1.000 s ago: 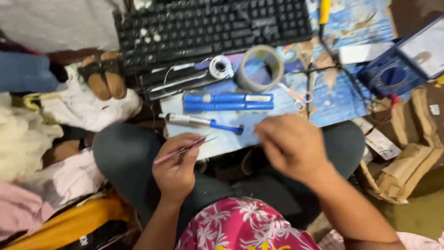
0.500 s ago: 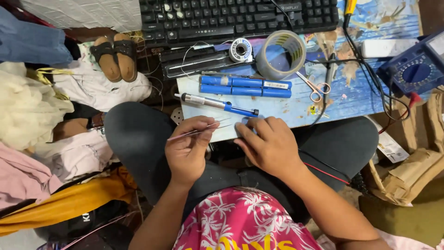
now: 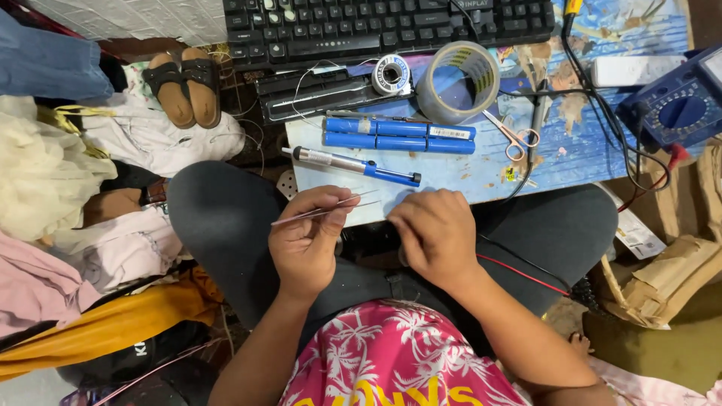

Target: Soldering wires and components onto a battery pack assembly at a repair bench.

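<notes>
The floor around me was heaped with clothes and cloth, a pair of sandals lay off to the left, and a low blue worktop stood across my knees with a black keyboard at its far edge. On it lay a roll of grey tape, a small spool of solder wire, two blue cylindrical cells side by side, a blue-handled desoldering pump just nearer me, small scissors and, at the right, a blue multimeter. My left hand had its grip closed on a pair of thin metal tweezers, pinched between thumb and fingers, the tips pointing left over the near edge of the worktop. My right hand was curled close beside it above my lap, fingers folded in; I could not tell whether it held anything, as the back of the hand hid it. A red wire ran across my right thigh. As I judged it, the work was at an early stage: the cells lay bare and unjoined, and the solder and the tape sat untouched
</notes>
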